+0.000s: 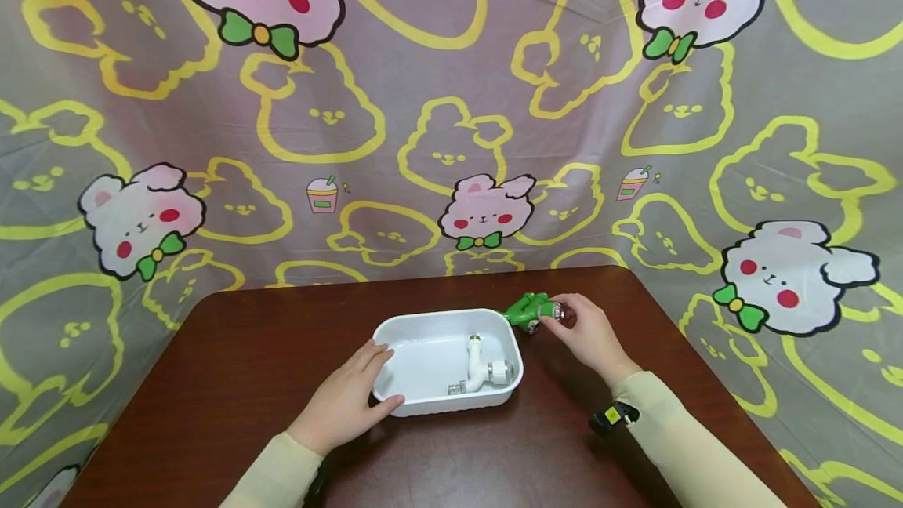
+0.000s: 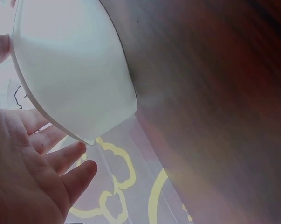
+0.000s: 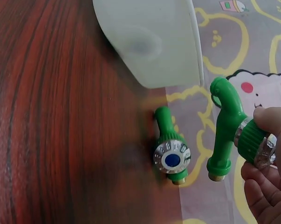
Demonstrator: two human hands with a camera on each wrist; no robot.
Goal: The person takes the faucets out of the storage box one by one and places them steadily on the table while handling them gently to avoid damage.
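My right hand (image 1: 591, 338) pinches the knob of a green tap (image 3: 228, 123) between thumb and fingers, just past the right end of a white basin (image 1: 446, 408). In the right wrist view this tap is raised off the table. A second green tap (image 3: 164, 122) with a blue-centred knob lies on the table beside it. Inside the basin, towards its right end, lies a white tap (image 1: 476, 367) with a metal threaded end. My left hand (image 1: 344, 398) rests against the basin's left end, fingers spread along the rim and thumb at the near edge.
The basin stands on a dark brown wooden table (image 1: 233, 382). Behind and around the table hangs a grey curtain (image 1: 395, 179) printed with yellow outlines and white cartoon animals. A black strap (image 1: 612, 418) sits on the right wrist.
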